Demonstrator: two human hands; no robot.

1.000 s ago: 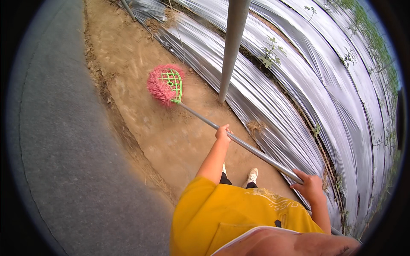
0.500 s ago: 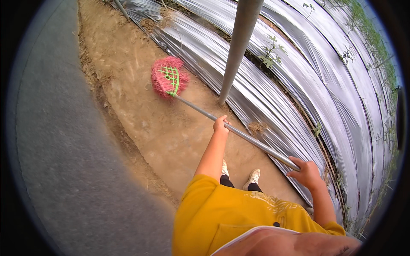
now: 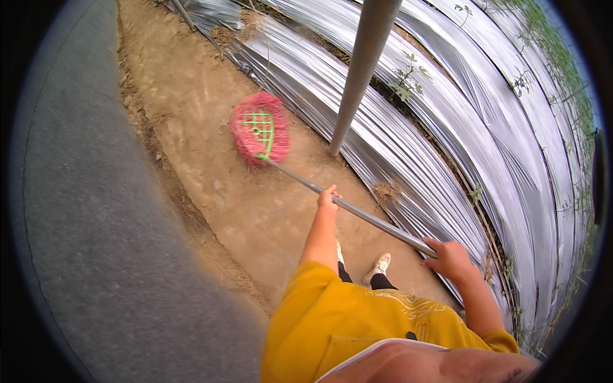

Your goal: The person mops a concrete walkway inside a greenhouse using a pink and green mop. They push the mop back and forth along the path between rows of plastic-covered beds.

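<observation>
1. Left hand (image 3: pixel 327 196) – closed around the broom (image 3: pixel 383 225) partway along its pole.
2. Right hand (image 3: pixel 449 258) – curled over the pole's near end; it sits slightly further left than half a second ago.
3. The pink, green-framed head (image 3: pixel 260 131), blurred, is over the dirt (image 3: pixel 191 159), left of the post's (image 3: pixel 361 76) foot; it has swung nearer the person since the last frame.
4. Silver film (image 3: pixel 447 191) lies right of the dirt.

One broom (image 3: pixel 262 129). Two hands: one left hand (image 3: pixel 327 196), one right hand (image 3: pixel 451 260). Two shoes (image 3: pixel 380 264). One shirt (image 3: pixel 351 319). One thick pole (image 3: pixel 363 80), plus one thinner pipe (image 3: pixel 184 14). At least three small plants (image 3: pixel 405 84). Several plastic strips (image 3: pixel 447 172), too merged to count exactly.
</observation>
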